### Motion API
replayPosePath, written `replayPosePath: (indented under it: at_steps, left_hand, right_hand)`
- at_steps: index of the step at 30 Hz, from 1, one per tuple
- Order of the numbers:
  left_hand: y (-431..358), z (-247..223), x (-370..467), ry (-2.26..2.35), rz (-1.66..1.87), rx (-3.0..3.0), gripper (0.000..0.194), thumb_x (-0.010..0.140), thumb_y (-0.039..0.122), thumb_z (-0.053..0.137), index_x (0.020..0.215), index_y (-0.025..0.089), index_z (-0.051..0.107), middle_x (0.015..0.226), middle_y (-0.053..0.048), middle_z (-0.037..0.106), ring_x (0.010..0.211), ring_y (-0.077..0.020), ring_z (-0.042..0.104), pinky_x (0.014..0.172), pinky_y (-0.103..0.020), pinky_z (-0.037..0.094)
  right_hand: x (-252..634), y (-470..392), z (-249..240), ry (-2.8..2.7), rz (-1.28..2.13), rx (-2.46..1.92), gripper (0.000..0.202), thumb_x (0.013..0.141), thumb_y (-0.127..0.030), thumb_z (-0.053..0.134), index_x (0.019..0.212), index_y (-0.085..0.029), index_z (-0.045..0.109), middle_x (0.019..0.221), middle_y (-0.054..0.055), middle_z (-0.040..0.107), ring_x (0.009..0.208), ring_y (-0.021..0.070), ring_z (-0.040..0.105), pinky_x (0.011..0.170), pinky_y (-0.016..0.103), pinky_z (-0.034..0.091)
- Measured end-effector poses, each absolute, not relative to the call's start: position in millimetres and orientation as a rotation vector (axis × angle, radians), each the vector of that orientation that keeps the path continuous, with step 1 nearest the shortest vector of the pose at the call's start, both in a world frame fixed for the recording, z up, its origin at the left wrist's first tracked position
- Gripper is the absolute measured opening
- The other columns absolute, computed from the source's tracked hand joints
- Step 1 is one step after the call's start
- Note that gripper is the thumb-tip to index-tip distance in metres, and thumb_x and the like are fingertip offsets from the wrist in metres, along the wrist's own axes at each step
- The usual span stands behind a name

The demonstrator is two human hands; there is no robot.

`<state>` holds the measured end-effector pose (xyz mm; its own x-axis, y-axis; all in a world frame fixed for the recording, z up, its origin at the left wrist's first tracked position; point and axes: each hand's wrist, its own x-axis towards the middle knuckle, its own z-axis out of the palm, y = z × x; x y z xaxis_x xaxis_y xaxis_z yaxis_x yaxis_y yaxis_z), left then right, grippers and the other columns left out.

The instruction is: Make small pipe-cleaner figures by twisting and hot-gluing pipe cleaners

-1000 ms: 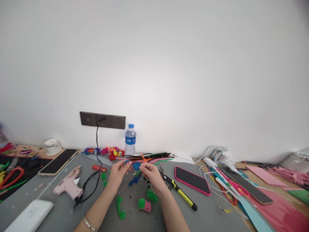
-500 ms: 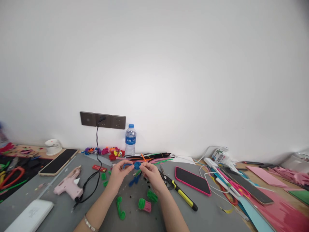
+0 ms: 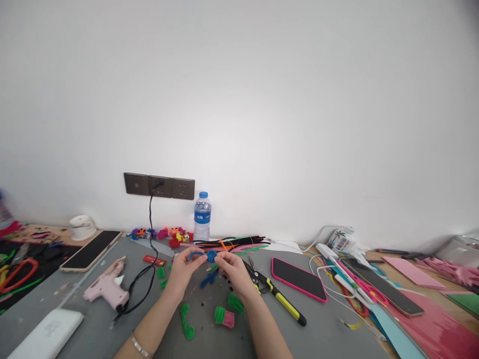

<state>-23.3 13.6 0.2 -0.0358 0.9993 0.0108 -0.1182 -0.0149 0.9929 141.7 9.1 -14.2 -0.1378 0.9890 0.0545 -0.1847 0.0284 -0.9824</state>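
Note:
Above the grey mat, my left hand [image 3: 182, 269] pinches the free tail of a blue pipe cleaner [image 3: 211, 257], which is wound into a small flat coil. My right hand [image 3: 235, 269] grips the coil's right edge between thumb and fingers. Below the hands lies a bent blue pipe cleaner piece [image 3: 209, 278]. Nearer to me rest a green curled piece [image 3: 186, 322], a green-and-pink coil piece [image 3: 224, 317] and another green coil [image 3: 236, 302], close to my right forearm.
A pink glue gun [image 3: 108, 289] with a black cord lies left. Yellow-handled pliers [image 3: 282, 302] and a pink-cased phone [image 3: 298, 279] are right. Behind the hands stand a water bottle [image 3: 202, 217] and a bundle of pipe cleaners [image 3: 239, 243]. A white power bank [image 3: 50, 331] sits front left.
Both hands and the blue coil have shifted very slightly left. The hold on the pipe cleaner looks the same, and the other things have stayed in place.

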Motion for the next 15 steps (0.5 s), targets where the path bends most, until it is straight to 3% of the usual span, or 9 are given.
replayPosePath:
  at_steps: [15]
  left_hand:
    - [10.5,9.0,-24.1,1.149,1.248,1.131,0.037,0.055,0.043,0.079,0.080,0.018,0.068,0.063,-0.001,0.066,0.065,-0.0185,0.060,0.053,-0.024,0.039]
  right_hand:
    - [142.6,8.3,-12.6,-1.205,1.378,-0.987,0.035,0.068,-0.048,0.074,0.069,-0.016,0.060,0.054,-0.007,0.040,0.051,0.0082,0.029,0.050,0.024,0.018]
